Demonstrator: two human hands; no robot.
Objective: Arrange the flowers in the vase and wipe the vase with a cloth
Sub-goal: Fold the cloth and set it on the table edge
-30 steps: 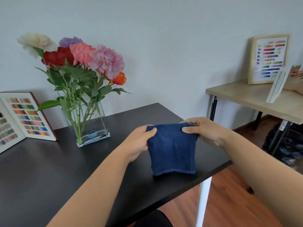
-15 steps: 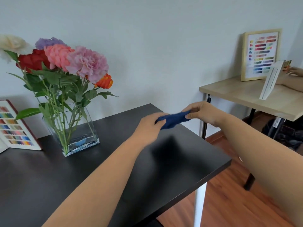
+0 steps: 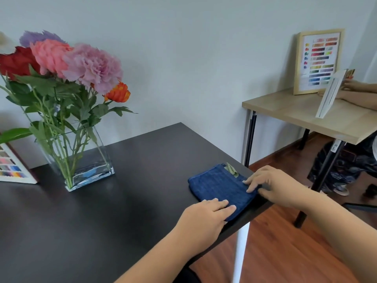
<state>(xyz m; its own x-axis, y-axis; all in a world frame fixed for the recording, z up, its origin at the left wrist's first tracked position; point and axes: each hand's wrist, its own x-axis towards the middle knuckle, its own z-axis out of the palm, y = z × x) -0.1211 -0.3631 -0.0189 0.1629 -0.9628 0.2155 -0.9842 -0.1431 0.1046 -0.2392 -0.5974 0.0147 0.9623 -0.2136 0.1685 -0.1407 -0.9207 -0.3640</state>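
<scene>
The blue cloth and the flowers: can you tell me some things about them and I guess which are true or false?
1. The blue cloth lies folded flat on the black table. True.
2. The cloth sits right next to the vase. False: it lies near the table's right edge, well apart from the vase.
3. Both hands touch the cloth. True: the left hand rests on its near end and the right hand on its right side.
4. The vase is empty. False: the flowers stand in it.
5. The flowers lie on the table. False: their stems are in the glass vase.
</scene>
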